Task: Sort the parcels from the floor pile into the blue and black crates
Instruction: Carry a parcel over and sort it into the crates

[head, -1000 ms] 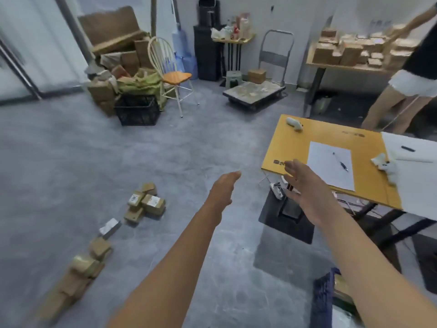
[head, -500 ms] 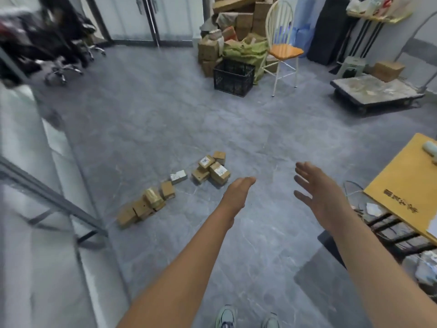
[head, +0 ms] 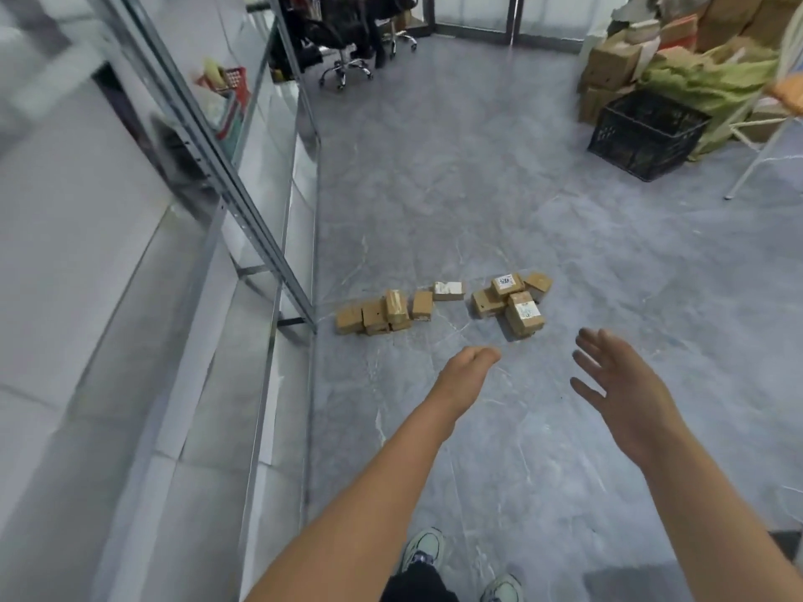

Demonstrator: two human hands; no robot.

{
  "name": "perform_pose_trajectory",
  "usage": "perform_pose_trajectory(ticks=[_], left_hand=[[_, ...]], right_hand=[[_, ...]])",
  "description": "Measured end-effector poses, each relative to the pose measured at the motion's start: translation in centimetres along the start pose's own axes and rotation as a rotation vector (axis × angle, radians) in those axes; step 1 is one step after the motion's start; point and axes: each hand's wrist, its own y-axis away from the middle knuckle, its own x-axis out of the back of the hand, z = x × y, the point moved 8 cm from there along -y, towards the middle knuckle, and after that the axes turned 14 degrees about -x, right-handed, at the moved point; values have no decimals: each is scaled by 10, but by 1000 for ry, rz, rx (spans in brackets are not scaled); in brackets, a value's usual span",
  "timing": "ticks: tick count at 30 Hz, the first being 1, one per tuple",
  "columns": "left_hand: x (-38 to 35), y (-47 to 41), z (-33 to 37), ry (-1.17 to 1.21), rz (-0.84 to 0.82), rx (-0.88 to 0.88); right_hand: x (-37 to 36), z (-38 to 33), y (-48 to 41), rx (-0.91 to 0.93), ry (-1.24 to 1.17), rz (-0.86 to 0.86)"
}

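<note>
My view has swung left and down: the parcels (head: pixel 523 315) now lie on the floor just ahead, nearer than half a second ago. My left hand (head: pixel 467 367) and right hand (head: pixel 625 384) reach toward them, both empty, fingers relaxed or spread. The black crate (head: pixel 647 132) stands well apart, upper right. I judge a pickup comes next.

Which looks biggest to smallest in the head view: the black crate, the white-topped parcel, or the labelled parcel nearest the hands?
1. black crate: plainly largest, though farthest away.
2. labelled parcel: looks somewhat bigger than the next.
3. white-topped parcel: smallest, but it lies slightly farther away, so this is unsure.
</note>
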Motion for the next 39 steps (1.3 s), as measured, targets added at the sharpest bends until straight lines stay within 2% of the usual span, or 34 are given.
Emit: perform_pose_trajectory(ticks=[7,14,20,30,39], left_hand=[[21,10,-23,37,85,50],[66,-32,-40,50,124,90],[137,-93,-60,81,134,141],[297,-179,-78,105,283,212],[347,-249,-112,125,305,311]], right_hand=[[-27,16,-29,-82,79,-68],[-70,12,-79,-138,131,-83],[-146,10,-147,-199,224,-82],[-298,8,-248,-287,358,-158],[-347,12,-355,-388,349,-158]])
